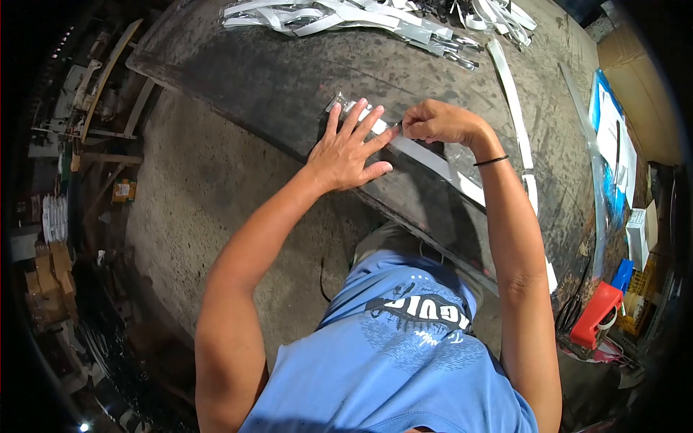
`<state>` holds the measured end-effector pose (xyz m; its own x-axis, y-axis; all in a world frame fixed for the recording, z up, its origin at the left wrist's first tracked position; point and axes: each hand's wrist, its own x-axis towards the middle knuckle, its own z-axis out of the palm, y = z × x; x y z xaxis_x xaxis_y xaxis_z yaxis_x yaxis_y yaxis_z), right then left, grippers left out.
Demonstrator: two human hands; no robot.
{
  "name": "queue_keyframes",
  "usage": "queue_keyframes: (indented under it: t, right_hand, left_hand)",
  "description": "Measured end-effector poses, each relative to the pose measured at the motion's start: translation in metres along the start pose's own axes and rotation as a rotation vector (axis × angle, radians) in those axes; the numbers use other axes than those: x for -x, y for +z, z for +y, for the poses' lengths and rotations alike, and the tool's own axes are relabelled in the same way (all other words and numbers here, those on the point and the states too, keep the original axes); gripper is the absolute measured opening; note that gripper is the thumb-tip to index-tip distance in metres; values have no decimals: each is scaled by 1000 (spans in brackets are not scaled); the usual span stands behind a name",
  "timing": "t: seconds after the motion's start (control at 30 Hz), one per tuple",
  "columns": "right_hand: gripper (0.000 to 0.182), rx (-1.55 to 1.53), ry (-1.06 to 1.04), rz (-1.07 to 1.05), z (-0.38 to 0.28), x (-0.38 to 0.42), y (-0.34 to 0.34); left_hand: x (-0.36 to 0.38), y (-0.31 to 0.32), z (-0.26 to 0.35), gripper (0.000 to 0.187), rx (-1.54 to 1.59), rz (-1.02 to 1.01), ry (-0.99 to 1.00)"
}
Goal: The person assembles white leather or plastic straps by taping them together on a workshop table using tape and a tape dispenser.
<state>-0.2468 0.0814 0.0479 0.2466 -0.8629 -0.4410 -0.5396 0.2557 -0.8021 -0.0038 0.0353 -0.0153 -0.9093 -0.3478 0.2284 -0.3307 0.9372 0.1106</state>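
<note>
My left hand (347, 153) lies flat with its fingers spread. It presses one end of a white strap-like strip (424, 158) onto the dark, worn table (281, 94). Clear, shiny plastic (336, 103) shows beyond its fingertips. My right hand (440, 123) is closed in a pinch just above the strip, beside my left index finger. A small dark bit shows at its fingertips, too little to name. From my hands the strip runs right, along the table edge, and passes under my right forearm.
A pile of white straps (325, 20) with clear plastic and dark ends lies at the table's far side. Another long white strip (512, 101) stretches along the right. Scissors (569, 312), a red tape dispenser (597, 315), and a cardboard box (642, 94) are at the right edge.
</note>
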Motion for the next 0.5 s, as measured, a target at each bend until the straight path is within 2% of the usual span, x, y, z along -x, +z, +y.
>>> queue_keyframes:
  t: [0.5]
  right_hand:
    - [19, 127, -1, 65, 4, -7, 5]
  left_hand:
    - [1, 2, 0, 64, -22, -25, -18]
